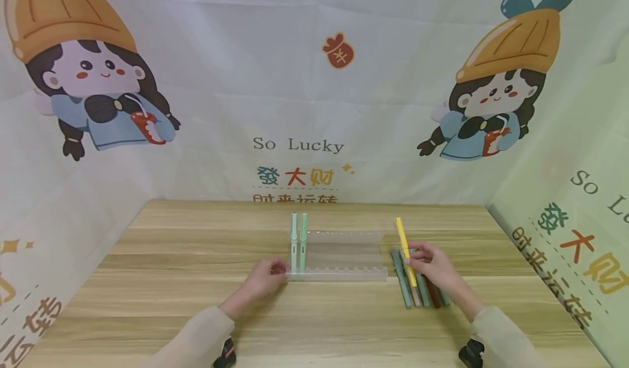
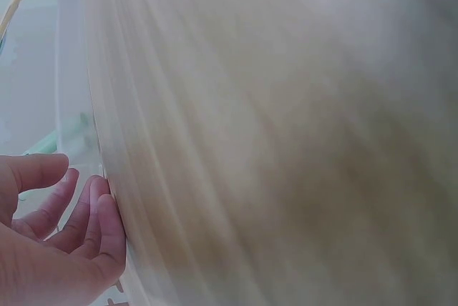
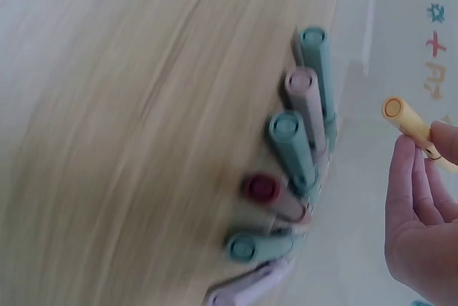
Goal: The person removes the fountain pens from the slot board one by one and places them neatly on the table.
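My right hand (image 1: 432, 264) pinches a yellow pen (image 1: 399, 231) between thumb and fingers, raised over a row of pens lying on the table. In that row, the right wrist view shows teal pens (image 3: 290, 134), a pinkish pen (image 3: 304, 88), a dark red pen (image 3: 265, 188) and a lilac pen (image 3: 247, 288). A clear plastic pen rack (image 1: 344, 274) with a notched front stands mid-table. Two pale green pens (image 1: 303, 242) rest upright side by side in its left end. My left hand (image 1: 267, 277) is at the rack's left end, fingers loosely bent, thumb apart from them.
The wood-grain table (image 1: 196, 237) extends to either side of the rack. Behind it hangs a printed cloth (image 1: 314, 111) with cartoon figures and lettering, which also closes off both sides.
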A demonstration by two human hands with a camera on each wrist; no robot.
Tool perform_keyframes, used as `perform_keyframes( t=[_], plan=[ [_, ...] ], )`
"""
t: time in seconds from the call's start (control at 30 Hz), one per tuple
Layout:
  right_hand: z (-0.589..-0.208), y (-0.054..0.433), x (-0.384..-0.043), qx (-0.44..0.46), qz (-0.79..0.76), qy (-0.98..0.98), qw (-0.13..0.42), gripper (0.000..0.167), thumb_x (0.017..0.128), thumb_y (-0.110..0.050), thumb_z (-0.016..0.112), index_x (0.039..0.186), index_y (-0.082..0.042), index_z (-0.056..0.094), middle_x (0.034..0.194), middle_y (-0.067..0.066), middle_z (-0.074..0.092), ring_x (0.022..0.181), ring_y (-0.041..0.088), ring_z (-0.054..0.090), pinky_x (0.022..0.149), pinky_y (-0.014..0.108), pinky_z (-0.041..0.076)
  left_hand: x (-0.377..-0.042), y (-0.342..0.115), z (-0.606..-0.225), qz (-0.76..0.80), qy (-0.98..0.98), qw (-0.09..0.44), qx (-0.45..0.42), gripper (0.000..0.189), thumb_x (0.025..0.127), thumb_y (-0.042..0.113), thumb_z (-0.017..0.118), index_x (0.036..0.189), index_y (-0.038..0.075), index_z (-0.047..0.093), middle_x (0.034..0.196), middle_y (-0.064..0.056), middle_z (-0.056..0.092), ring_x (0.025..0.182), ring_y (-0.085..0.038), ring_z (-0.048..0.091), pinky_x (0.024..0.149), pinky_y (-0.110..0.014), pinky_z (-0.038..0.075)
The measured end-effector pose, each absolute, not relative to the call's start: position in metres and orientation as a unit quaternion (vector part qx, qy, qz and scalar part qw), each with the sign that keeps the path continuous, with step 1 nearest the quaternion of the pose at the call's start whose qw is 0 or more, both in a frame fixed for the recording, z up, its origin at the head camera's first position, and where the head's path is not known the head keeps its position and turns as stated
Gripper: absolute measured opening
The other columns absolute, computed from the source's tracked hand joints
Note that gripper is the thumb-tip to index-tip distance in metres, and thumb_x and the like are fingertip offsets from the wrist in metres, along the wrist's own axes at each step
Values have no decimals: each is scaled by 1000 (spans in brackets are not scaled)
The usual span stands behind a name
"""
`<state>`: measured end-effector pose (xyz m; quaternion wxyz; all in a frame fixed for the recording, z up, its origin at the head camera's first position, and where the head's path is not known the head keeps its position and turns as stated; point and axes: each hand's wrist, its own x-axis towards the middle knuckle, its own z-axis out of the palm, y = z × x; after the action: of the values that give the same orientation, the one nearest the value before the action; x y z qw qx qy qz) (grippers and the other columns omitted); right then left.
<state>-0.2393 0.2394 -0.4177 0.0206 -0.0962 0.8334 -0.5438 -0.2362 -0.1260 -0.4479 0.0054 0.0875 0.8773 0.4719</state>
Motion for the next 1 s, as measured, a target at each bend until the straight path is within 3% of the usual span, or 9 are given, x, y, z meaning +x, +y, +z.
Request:
perform_keyframes(
  t=[0.27,0.53,0.73,1.0],
  plan=[
    [-418,261,-236,-89,-540,836,24,44,84,-4,56,121,13,39,93,17,55,79,22,56,66,31,50,-238,-127,-450,469,879,3,90,13,74,-6,59,87,-5,59,76,-5,56,73,-18,53,67,-32,47],
    [-418,279,-234,-88,-533,841,23,43,84,-3,55,119,16,39,91,17,56,75,19,56,65,34,50,-238,-127,-451,466,880,3,93,13,74,-6,59,87,-4,59,76,-5,56,74,-18,53,68,-32,47],
    [-419,292,-234,-80,-537,840,27,44,84,-4,55,118,17,38,95,24,55,78,18,56,67,32,50,-240,-127,-452,465,880,3,93,13,75,-6,59,88,-4,59,76,-5,56,74,-18,53,68,-32,47],
    [-422,313,-233,-83,-530,843,28,43,84,-6,54,117,18,38,91,19,56,77,17,56,67,31,50,-240,-128,-453,462,881,2,102,12,75,-5,59,87,-4,59,76,-5,56,74,-19,53,68,-33,47]
  ],
)
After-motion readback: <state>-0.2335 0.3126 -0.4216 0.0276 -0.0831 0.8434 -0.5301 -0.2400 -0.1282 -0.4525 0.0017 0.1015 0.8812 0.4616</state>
